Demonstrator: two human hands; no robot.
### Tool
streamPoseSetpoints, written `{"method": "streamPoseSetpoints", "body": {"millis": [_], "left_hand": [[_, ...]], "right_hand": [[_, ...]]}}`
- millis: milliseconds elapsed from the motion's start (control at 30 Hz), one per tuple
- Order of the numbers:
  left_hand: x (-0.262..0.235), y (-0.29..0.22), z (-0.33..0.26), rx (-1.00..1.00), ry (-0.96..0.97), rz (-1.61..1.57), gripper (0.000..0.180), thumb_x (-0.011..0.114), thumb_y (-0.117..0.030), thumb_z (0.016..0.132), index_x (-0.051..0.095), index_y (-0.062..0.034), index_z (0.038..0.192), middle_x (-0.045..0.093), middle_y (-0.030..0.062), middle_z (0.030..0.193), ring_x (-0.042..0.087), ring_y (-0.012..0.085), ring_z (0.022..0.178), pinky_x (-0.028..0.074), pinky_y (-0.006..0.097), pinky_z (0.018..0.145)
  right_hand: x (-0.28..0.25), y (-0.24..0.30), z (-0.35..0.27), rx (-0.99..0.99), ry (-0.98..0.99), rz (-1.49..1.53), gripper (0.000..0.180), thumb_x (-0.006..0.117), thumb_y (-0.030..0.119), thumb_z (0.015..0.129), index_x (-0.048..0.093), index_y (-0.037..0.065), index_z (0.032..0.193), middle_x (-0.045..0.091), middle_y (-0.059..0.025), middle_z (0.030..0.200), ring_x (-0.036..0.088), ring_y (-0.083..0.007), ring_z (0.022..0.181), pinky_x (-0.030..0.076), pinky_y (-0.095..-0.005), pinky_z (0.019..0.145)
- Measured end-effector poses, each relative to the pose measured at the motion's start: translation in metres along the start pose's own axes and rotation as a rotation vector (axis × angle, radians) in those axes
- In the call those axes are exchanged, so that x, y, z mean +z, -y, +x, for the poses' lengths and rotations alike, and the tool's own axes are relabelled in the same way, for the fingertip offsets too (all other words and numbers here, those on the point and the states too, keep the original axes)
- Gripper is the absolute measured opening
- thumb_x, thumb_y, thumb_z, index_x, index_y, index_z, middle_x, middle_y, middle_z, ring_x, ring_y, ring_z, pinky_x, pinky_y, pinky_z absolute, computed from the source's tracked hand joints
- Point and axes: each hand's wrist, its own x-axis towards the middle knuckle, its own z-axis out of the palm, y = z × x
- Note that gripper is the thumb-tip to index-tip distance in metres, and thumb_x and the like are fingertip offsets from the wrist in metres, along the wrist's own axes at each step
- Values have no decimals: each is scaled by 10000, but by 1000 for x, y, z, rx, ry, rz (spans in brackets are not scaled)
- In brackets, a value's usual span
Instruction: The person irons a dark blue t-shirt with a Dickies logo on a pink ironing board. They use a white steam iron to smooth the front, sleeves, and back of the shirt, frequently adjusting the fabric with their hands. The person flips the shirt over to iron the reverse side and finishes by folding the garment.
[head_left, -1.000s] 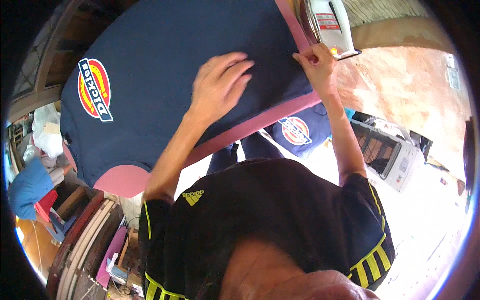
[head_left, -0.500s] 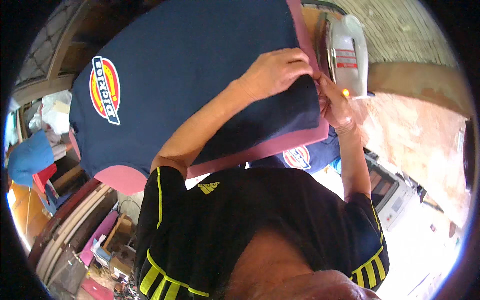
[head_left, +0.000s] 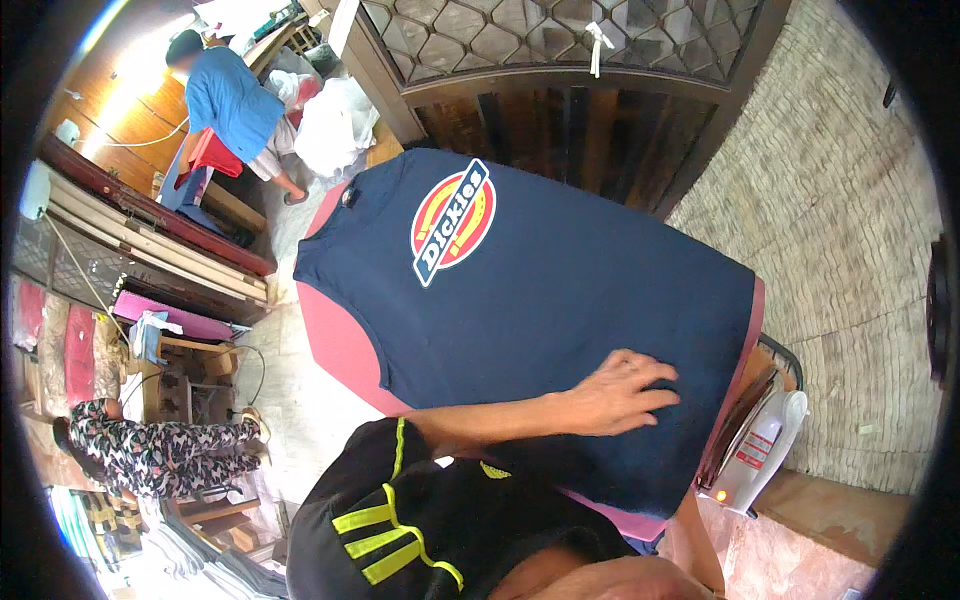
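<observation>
A navy sleeveless shirt (head_left: 570, 300) with a red, yellow and white printed emblem (head_left: 452, 222) lies spread over a pink-covered ironing board (head_left: 345, 345). My left hand (head_left: 630, 392) rests on the cloth toward its hem, palm down, fingers apart and a little bent, holding nothing. My right forearm (head_left: 697, 535) reaches up to the board's near right corner; the hand itself is hidden around the edge, so its fingers do not show. A white iron (head_left: 760, 450) with a lit orange lamp stands just past the board's right end.
A wooden gate with metal mesh (head_left: 560, 90) stands beyond the board. At the far left, a person in a blue top (head_left: 235, 105) is near white plastic bags (head_left: 335, 125). Another person in patterned clothes (head_left: 165, 450) is at the left. Long boards (head_left: 150, 235) lean nearby.
My left hand has let go of the hem and now lies on the shirt. My right hand has dropped out of sight at the board's edge. The view has swung left, showing two people.
</observation>
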Motion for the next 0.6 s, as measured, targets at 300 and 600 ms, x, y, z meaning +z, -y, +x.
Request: {"method": "streamPoseSetpoints", "body": {"millis": [300, 600], "left_hand": [[-25, 8, -55, -246, 20, 284, 493, 687, -330, 884, 568, -112, 1309, 435, 168, 1416, 421, 370, 1313, 354, 537, 1016], [-44, 1, -94, -278, 18, 276, 510, 676, -337, 891, 560, -128, 1342, 411, 178, 1454, 348, 396, 1393, 313, 560, 1077]], "right_hand": [[0, 3, -16, -154, -60, -267, 238, 571, 86, 752, 673, 23, 957, 617, -188, 817, 570, -369, 744, 437, -439, 641], [-18, 36, -56, -560, 27, -489, 277, 523, 65, 693, 679, 9, 915, 607, -260, 803, 573, -479, 781, 441, -513, 671]]}}
